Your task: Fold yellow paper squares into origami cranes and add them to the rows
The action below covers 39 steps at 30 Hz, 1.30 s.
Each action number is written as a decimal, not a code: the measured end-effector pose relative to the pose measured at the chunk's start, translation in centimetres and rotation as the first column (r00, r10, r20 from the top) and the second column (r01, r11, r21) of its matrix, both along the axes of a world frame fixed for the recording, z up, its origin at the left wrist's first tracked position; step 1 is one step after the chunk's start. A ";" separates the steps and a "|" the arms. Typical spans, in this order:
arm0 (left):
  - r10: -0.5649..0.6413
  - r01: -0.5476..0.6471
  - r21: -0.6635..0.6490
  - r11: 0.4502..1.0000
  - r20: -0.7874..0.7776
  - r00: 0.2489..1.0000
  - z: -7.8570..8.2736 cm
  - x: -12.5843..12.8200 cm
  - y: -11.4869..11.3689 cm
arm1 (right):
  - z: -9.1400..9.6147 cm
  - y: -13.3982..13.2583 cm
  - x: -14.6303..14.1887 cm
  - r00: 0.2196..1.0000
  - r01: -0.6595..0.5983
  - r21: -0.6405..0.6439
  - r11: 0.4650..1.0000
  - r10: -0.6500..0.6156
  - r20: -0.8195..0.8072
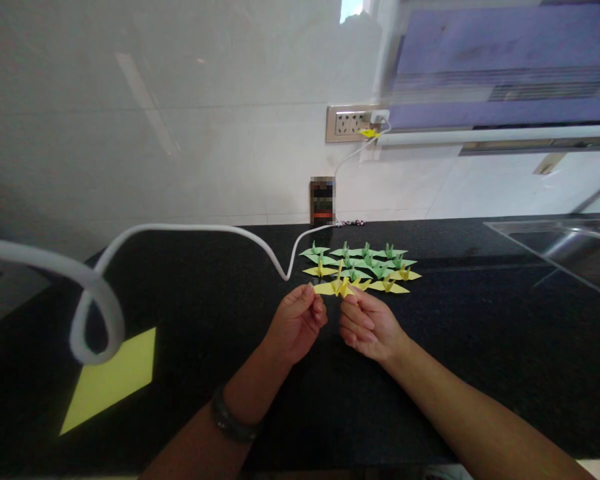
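Dark wristband (pixel 227 419) sat on the L wrist by the near edge of the black speckled stone counter (pixel 480 333), both forearms reaching in toward its middle. L hand (pixel 296 323) & R hand (pixel 369 327) were each curled, thumb & forefinger pinched on opposite wing tips of one small folded yellow paper crane (pixel 339 287). It was held just above the counter btwn them, other fingers tucked in. Step in hand looked like final shaping, wings drawn apart. Next move would call for a light, even pull from both sides so the thin paper opens w/o tearing. Just behind the held crane, toward the back edge, lay a cluster of green & yellow paper cranes (pixel 375 263) in rows. Flat yellow square paper sheet (pixel 111 379) lay near the front L corner, a loop of thick white cable (pixel 180 228) crossing in front of it. Thinner white lead ran up to a wall socket plate (pixel 350 123). Steel sink (pixel 555 243) sat at the far R end.
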<state>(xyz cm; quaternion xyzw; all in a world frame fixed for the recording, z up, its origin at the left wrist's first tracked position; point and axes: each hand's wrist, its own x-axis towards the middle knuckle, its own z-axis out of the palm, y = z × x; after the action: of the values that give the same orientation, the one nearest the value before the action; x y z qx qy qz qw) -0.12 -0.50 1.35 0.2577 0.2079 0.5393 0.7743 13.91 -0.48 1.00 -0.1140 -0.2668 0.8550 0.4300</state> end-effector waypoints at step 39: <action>-0.005 -0.004 -0.089 0.996 -0.098 0.995 -0.1 -0.3 0.6 | -0.2 0.8 0.0 0.959 0.188 0.005 0.982 -0.184 0.217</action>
<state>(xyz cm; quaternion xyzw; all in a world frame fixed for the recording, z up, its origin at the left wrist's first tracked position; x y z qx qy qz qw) -0.42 0.12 1.25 0.2493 0.2693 0.5161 0.7739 13.93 0.28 0.80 -0.2341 -0.2935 0.7953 0.4760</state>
